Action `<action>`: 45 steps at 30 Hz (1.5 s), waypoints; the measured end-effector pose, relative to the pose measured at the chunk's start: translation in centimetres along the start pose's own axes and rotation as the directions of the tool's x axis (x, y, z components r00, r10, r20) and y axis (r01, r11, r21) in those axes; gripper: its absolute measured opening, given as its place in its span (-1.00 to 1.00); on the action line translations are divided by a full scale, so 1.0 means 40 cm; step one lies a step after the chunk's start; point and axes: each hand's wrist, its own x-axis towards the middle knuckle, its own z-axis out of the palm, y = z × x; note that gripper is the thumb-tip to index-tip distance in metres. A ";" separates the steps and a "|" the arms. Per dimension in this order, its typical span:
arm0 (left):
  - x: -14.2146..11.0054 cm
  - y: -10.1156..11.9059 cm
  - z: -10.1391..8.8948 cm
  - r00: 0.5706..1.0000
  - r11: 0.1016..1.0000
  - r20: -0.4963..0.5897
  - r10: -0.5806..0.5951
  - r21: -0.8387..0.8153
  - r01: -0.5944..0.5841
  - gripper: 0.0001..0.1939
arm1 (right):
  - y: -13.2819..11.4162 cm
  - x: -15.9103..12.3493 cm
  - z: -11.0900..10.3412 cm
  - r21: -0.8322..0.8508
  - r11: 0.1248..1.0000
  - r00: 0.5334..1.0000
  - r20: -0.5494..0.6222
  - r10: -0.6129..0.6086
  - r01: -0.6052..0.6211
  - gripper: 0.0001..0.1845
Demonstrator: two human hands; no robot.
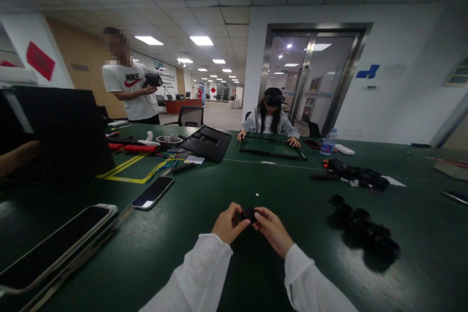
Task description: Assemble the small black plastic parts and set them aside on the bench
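Note:
Between my two hands is a small black part (249, 214), held just above the green table; its exact kind is too small and dark to make out. My left hand (228, 223) is closed, thumb and fingers gripping the part from the left. From the other side, the fingertips of my right hand (272, 229) pinch it. A tiny white square (257, 194) lies on the table beyond my hands. To the right, several black round-ended parts (365, 226) lie in a slanting group.
A phone (153, 192) and a larger dark-screened device (58, 243) lie left. Across the table (204, 263), a seated person holds a black frame (272, 156). A black panel (208, 142), metal bowl (169, 140), wires (164, 163) and bottle (328, 142) stand farther back. Another person stands left.

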 end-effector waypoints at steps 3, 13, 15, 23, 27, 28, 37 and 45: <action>-0.002 -0.003 0.002 1.000 0.999 0.006 -0.018 -0.047 0.019 -0.52 | -0.005 0.000 0.003 0.034 0.999 0.999 -0.028 0.015 -0.014 -0.75; 0.005 -0.002 -0.007 0.999 0.988 -0.003 0.033 0.150 -0.032 -0.69 | -0.004 -0.003 0.004 -0.008 1.000 1.000 0.028 -0.005 0.005 -0.74; 0.006 0.000 -0.010 0.997 0.987 -0.028 0.065 0.147 -0.060 -0.61 | -0.006 -0.004 0.004 -0.034 0.999 0.999 0.040 0.000 0.002 -0.73; -0.002 0.010 -0.007 0.989 0.989 -0.031 0.147 0.029 -0.146 -0.85 | 0.003 0.005 -0.003 0.014 1.000 1.000 -0.012 -0.008 0.008 -0.73; -0.005 0.010 -0.004 0.992 0.992 0.021 0.122 -0.020 -0.122 -0.76 | 0.007 0.006 -0.008 0.043 0.999 1.000 -0.020 0.012 -0.011 -0.73; -0.005 0.009 -0.003 0.992 0.992 0.037 0.120 -0.027 -0.119 -0.70 | 0.006 0.005 -0.008 0.047 0.999 1.000 -0.019 0.017 -0.016 -0.73; -0.001 -0.002 0.005 0.993 0.993 -0.001 0.118 0.024 -0.117 -0.72 | 0.003 0.006 -0.002 0.083 0.996 0.999 -0.036 0.014 -0.011 -0.77; 0.003 0.001 -0.002 0.990 0.987 -0.013 0.144 0.080 -0.142 -0.87 | 0.010 0.009 -0.011 0.070 0.998 1.000 -0.028 0.004 -0.002 -0.73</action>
